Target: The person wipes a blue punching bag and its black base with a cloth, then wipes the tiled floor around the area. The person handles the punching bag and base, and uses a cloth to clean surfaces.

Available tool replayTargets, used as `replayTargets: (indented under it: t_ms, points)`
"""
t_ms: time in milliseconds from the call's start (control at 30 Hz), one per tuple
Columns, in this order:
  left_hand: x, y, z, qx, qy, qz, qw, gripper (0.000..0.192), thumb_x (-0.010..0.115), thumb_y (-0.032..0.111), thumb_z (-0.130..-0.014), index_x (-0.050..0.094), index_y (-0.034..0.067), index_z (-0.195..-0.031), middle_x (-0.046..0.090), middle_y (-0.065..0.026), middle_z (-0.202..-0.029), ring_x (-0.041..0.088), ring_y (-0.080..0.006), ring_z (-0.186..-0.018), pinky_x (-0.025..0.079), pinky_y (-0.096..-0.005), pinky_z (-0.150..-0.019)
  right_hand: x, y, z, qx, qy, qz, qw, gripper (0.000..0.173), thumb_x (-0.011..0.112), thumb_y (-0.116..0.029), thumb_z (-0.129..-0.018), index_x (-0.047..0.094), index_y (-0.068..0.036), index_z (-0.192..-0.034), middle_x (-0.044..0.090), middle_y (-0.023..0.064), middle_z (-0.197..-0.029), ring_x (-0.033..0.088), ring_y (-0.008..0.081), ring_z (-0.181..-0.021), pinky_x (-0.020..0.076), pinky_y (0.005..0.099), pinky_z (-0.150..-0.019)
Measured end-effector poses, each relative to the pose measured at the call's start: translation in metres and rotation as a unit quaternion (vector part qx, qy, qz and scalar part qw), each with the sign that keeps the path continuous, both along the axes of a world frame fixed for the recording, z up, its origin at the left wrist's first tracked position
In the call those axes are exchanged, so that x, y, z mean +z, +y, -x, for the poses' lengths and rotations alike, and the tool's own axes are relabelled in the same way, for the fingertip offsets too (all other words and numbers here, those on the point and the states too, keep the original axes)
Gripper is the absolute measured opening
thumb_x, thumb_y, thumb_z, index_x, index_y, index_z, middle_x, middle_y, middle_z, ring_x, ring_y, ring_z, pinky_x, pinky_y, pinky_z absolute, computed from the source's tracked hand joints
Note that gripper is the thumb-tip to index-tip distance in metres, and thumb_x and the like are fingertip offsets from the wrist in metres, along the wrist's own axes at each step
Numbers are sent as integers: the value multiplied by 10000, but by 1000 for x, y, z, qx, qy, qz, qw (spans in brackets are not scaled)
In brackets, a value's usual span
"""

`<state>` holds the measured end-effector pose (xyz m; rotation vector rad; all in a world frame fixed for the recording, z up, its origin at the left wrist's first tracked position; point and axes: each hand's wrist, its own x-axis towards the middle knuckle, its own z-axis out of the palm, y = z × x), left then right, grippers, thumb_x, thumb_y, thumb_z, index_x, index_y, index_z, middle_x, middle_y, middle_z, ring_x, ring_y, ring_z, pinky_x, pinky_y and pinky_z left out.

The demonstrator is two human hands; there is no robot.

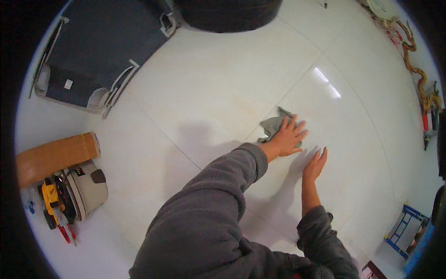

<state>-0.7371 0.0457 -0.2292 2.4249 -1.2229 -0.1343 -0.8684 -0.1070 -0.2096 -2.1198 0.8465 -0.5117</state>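
My left hand [288, 136] lies flat, palm down, on a grey-green cloth [273, 125] spread on the white tiled floor [226, 80]. Its fingers are spread and do not close around the cloth, which shows crumpled beyond the fingers and beside the wrist. Closer to my body on the right, my right hand [314, 165] is apart from the cloth, fingers pointing up and away, with nothing in it. Whether it touches the floor cannot be told. Dark grey sleeves cover both arms.
A dark folding cot or chair [101, 45] with a metal frame stands at upper left, beside a black round tub [230, 14]. At left are a brown roll or panel [59, 157], a beige container [91, 190] and a yellow toy vehicle [52, 197]. A blue frame [404, 226] stands right.
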Motion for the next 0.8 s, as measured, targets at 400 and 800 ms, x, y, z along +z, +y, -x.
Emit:
replayTargets:
  t_ms: [400, 800]
  points:
    - [-23, 336, -218, 629, -195, 3, 752, 616, 682, 354, -957, 500, 82, -1479, 400, -189, -1596, 280, -416, -1505, 254, -610, -1176, -21, 91, 16, 27, 193, 254, 947, 612, 530, -263, -991, 430, -43, -1554, 353, 224, -1637, 263, 418, -1535, 189, 527, -1250]
    - [-15, 108, 54, -214, -14, 44, 976, 798, 644, 514, -924, 374, 195, -1604, 295, -60, -1699, 254, -325, -1561, 231, -620, -1202, -34, 76, 25, 52, 188, 251, 948, 572, 449, -221, -1017, 421, -26, -1554, 366, 207, -1636, 273, 387, -1540, 174, 512, -1267]
